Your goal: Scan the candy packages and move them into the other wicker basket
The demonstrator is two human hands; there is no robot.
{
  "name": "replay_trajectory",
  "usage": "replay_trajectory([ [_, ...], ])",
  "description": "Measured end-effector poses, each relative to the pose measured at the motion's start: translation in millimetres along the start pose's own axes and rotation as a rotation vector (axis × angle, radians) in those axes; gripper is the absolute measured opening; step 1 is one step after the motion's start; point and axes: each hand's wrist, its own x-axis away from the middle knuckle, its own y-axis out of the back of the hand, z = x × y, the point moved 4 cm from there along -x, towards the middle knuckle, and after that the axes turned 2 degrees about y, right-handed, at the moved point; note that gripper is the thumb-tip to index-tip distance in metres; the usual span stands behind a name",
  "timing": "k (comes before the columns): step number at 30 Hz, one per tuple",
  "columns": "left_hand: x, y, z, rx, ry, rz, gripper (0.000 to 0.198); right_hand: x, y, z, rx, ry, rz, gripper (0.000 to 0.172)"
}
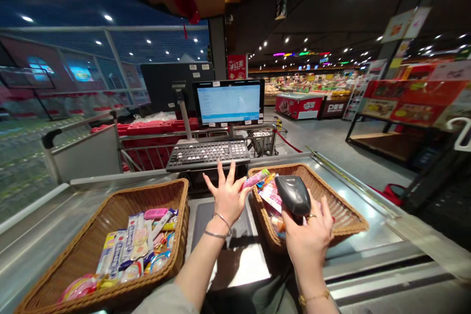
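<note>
My left hand (228, 198) reaches over the near edge of a black keyboard (209, 152), its upper fingers spread. A pink tube-shaped candy pack (256, 178) with a green end is pinched at the thumb side of that hand. My right hand (311, 230) grips a black handheld barcode scanner (294, 195) above the right wicker basket (344, 213). Packaged sweets (270, 194) lie in that basket, partly hidden by the scanner. On the left, another wicker basket (147, 191) holds several wrapped snacks (138, 238) and a pink pack (156, 213).
A lit monitor (230, 103) stands behind the keyboard. Metal counter surfaces (353, 191) extend to both sides, with a grey pad (206, 218) between the baskets. Beyond are a cart (263, 140), a red freezer (299, 106) and a shelf of boxes (408, 98).
</note>
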Motion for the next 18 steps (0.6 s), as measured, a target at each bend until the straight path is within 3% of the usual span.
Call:
replay_trajectory([
  [9,-8,-17.2,-15,0.005,-0.087,0.082,0.027,-12,13,-25,0.01,-0.15,-0.08,0.059],
  [18,-16,-42.3,-44,0.023,-0.285,0.193,0.024,-18,23,-43,0.071,-0.226,-0.22,0.053],
])
